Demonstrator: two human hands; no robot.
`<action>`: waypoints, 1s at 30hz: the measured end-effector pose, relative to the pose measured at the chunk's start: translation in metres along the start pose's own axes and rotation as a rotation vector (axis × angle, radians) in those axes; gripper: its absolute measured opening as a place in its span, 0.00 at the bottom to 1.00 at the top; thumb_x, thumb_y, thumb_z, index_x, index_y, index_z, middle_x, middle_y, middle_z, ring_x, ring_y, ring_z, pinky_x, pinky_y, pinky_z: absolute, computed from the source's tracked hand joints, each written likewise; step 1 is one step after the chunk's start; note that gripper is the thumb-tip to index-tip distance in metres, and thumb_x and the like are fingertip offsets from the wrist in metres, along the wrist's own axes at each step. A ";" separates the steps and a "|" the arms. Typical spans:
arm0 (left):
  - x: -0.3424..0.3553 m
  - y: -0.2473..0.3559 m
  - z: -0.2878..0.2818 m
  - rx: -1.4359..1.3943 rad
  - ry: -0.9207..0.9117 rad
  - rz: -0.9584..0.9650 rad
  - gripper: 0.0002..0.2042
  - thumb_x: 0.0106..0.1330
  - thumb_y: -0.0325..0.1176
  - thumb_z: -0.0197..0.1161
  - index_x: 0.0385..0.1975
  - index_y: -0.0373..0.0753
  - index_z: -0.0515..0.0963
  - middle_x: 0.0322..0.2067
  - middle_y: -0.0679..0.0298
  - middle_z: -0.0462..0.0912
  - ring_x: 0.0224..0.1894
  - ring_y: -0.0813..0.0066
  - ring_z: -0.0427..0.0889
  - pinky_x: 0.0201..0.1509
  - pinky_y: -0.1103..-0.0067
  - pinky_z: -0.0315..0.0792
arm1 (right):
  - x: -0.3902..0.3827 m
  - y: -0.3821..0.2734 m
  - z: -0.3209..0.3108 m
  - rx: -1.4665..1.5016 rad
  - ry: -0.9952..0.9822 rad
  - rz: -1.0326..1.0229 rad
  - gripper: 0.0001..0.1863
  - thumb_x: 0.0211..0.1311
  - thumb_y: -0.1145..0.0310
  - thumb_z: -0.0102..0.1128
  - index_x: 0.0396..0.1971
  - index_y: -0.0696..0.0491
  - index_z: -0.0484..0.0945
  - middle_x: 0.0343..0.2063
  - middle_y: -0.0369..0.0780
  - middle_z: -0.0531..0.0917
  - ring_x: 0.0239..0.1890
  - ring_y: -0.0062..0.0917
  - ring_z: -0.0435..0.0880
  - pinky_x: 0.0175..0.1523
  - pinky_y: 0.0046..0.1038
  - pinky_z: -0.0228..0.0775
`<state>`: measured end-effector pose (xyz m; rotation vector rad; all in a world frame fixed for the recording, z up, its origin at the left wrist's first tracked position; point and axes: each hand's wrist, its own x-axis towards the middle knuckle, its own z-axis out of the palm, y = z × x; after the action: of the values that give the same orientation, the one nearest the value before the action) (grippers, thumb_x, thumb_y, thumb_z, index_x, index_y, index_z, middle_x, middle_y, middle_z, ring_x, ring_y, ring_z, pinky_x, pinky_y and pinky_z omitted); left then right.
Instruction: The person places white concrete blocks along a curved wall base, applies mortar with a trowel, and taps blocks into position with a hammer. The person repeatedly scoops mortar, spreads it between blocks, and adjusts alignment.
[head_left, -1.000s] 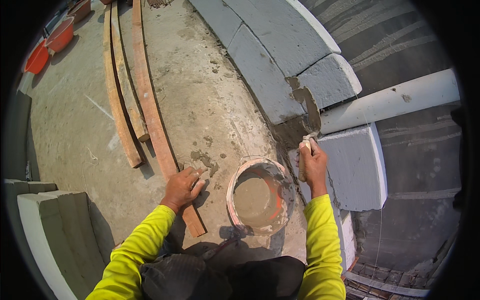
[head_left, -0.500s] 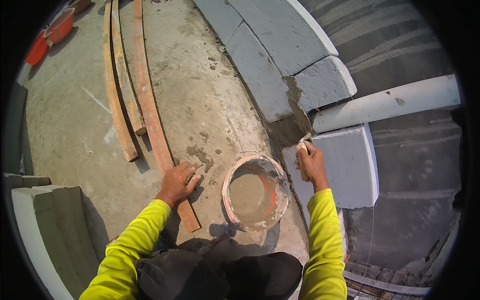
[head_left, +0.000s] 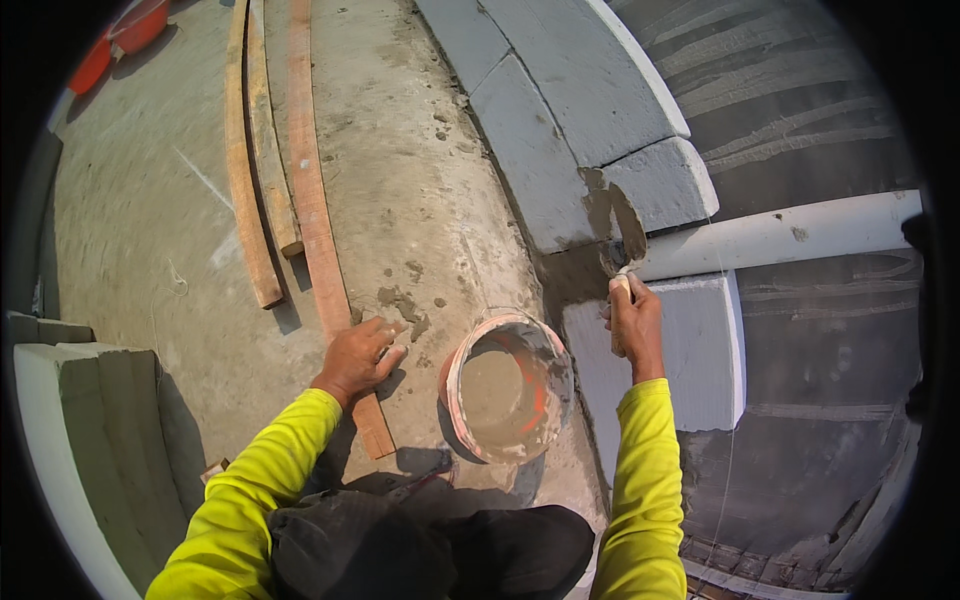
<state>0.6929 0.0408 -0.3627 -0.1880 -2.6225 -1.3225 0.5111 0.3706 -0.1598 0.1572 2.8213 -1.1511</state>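
Observation:
My right hand [head_left: 636, 322] is wrapped round the pale handle of a mortar-smeared trowel [head_left: 628, 222]. Its blade points away from me, by the wet mortar [head_left: 578, 274] in the gap between the blocks. A grey block [head_left: 662, 186] lies just beyond, and a white-edged block [head_left: 690, 345] is under and beside my right wrist. The white pipe [head_left: 790, 236] ends close to the blade. Over a reddish wooden plank [head_left: 318, 230], my left hand [head_left: 358, 360] has its fingers apart and holds nothing. Between my arms stands an orange bucket [head_left: 452, 392] with grey mortar inside.
Two more wooden strips [head_left: 244, 190] lie on the concrete floor [head_left: 150, 260] at left. Stacked blocks [head_left: 90, 440] stand at the near left, and red basins [head_left: 140, 28] at the far left. A dark, streaked surface [head_left: 800, 340] and a thin string [head_left: 722, 490] are at right.
The trowel blade has turned and now shows broadly beside the grey block's end. My right hand stays near the gap, and my left hand remains over the plank. The whole view has shifted slightly.

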 end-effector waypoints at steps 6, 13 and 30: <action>0.002 0.003 -0.005 0.034 -0.007 -0.002 0.16 0.61 0.36 0.68 0.49 0.42 0.82 0.34 0.59 0.80 0.35 0.58 0.83 0.37 0.68 0.77 | 0.021 0.021 0.024 -0.406 -0.052 -0.089 0.28 0.65 0.64 0.65 0.58 0.69 0.73 0.40 0.55 0.83 0.42 0.38 0.84 0.46 0.32 0.75; 0.001 0.002 -0.004 0.008 0.013 -0.007 0.16 0.61 0.36 0.68 0.49 0.42 0.82 0.34 0.59 0.79 0.35 0.57 0.82 0.37 0.68 0.77 | 0.032 -0.006 0.038 -0.261 0.097 -0.190 0.29 0.64 0.65 0.65 0.58 0.72 0.73 0.48 0.62 0.82 0.53 0.47 0.85 0.57 0.35 0.74; 0.005 -0.002 0.010 0.089 0.001 -0.009 0.17 0.66 0.40 0.65 0.52 0.42 0.82 0.35 0.58 0.81 0.35 0.59 0.83 0.39 0.70 0.77 | -0.158 0.032 -0.066 -0.945 -0.282 -0.468 0.18 0.54 0.74 0.66 0.48 0.54 0.82 0.34 0.44 0.79 0.37 0.41 0.80 0.42 0.37 0.71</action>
<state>0.6869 0.0479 -0.3692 -0.1621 -2.6783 -1.2048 0.6684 0.4299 -0.1156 -0.6860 2.8472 0.2246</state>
